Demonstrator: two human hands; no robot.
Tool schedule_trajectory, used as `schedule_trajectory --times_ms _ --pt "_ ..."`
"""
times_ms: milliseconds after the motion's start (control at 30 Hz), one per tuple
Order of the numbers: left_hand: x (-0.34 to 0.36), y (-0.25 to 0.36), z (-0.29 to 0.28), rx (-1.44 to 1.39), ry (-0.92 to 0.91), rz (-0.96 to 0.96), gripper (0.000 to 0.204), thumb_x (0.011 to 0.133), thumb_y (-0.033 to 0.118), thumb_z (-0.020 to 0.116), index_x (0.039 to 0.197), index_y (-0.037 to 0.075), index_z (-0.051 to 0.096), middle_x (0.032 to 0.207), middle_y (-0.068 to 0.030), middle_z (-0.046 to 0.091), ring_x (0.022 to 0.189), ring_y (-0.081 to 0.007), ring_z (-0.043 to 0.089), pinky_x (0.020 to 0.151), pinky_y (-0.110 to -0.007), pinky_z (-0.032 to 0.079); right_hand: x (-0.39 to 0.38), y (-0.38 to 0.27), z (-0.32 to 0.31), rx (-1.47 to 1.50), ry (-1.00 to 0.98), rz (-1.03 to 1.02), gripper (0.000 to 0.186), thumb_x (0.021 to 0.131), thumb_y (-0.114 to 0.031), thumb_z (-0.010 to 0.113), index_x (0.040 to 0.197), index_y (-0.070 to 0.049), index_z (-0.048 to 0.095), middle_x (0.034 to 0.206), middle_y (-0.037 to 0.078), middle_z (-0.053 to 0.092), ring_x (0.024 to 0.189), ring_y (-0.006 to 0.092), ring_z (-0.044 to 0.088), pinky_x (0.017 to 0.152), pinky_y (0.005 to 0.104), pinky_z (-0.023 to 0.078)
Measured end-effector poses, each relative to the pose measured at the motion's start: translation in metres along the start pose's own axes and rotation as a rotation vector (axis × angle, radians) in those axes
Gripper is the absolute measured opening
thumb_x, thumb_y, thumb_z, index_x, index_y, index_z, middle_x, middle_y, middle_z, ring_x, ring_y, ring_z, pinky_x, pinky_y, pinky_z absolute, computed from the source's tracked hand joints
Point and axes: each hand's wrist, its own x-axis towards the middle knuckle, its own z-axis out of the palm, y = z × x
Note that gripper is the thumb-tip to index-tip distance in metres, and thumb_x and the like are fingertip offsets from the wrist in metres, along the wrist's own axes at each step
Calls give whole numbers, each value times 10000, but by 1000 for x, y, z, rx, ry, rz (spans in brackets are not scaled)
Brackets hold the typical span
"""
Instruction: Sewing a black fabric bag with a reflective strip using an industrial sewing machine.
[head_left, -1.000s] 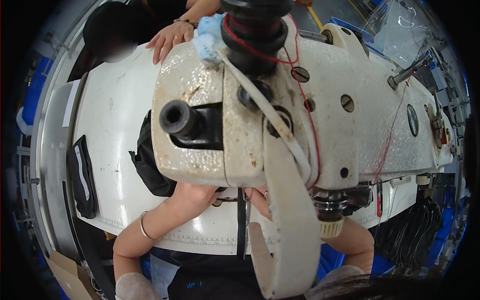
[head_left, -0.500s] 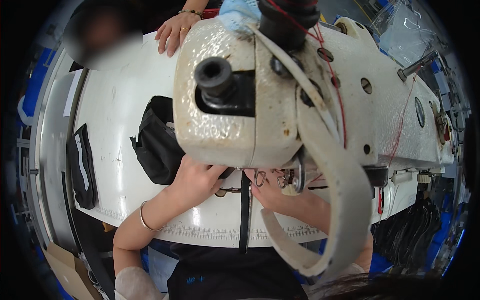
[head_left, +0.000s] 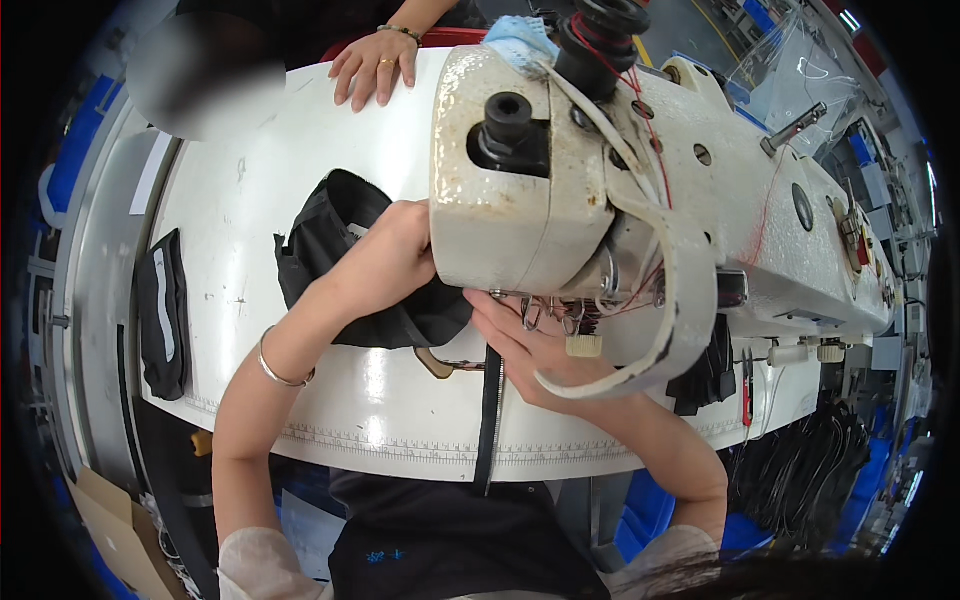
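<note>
My left hand (head_left: 385,262) lies on a bunched black fabric (head_left: 325,240) on the white sewing table (head_left: 380,400), its fingertips hidden behind the head of the cream sewing machine (head_left: 500,210). Just under the needle area, my right hand (head_left: 530,352) presses with fingers together on a long black strip (head_left: 490,420). The strip runs from the needle down over the table's front edge. A silver bangle (head_left: 275,372) circles my left wrist. Red thread runs along the machine.
Another person's hand (head_left: 375,65) rests flat on the table's far edge. A black fabric piece (head_left: 165,310) lies at the table's left side, and more black pieces (head_left: 700,372) hang at the right. A cardboard box (head_left: 120,530) stands at lower left.
The view has swung, so the machine head now sits further right and higher in the picture. My left hand has slid up onto the black fabric; my right hand stays under the needle.
</note>
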Motion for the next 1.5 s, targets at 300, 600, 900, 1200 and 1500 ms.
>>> schedule_trajectory --times_ms 300,600,900,1200,1500 --pt "0 -8 -2 12 -116 76 370 719 -68 592 1086 -30 568 1070 -214 608 1008 -380 564 890 -364 451 5 5 1 15 51 -67 470 722 -101 585 1172 29 553 1227 99 522 1092 251 534 949 397 401" --pt "21 -37 -2 -97 -162 88 458 789 55 647 1225 -6 518 1223 -181 554 1107 -275 529 976 -335 399 4 3 1 68 125 23 272 706 -169 597 935 -25 620 1030 91 598 1029 226 546 858 396 450" --pt "35 -23 -16 34 -444 -332 263 768 109 629 974 -53 646 762 -139 630 649 -177 519 648 -298 439 -9 0 14 -40 -205 129 487 695 -66 619 1168 24 545 1299 151 492 1102 278 539 845 410 461" --pt "31 -38 -13 -226 -397 -139 242 776 78 601 978 -49 644 823 -112 633 731 -186 551 714 -299 444 2 3 13 297 -37 110 502 688 5 569 1183 50 502 1395 107 407 1272 267 422 953 399 398" --pt "29 -28 -18 -182 -430 -207 230 784 67 613 983 -43 646 840 -135 643 751 -211 573 749 -302 453 2 -1 15 184 -101 113 514 681 29 554 1191 53 493 1418 131 374 1276 283 420 957 381 394"
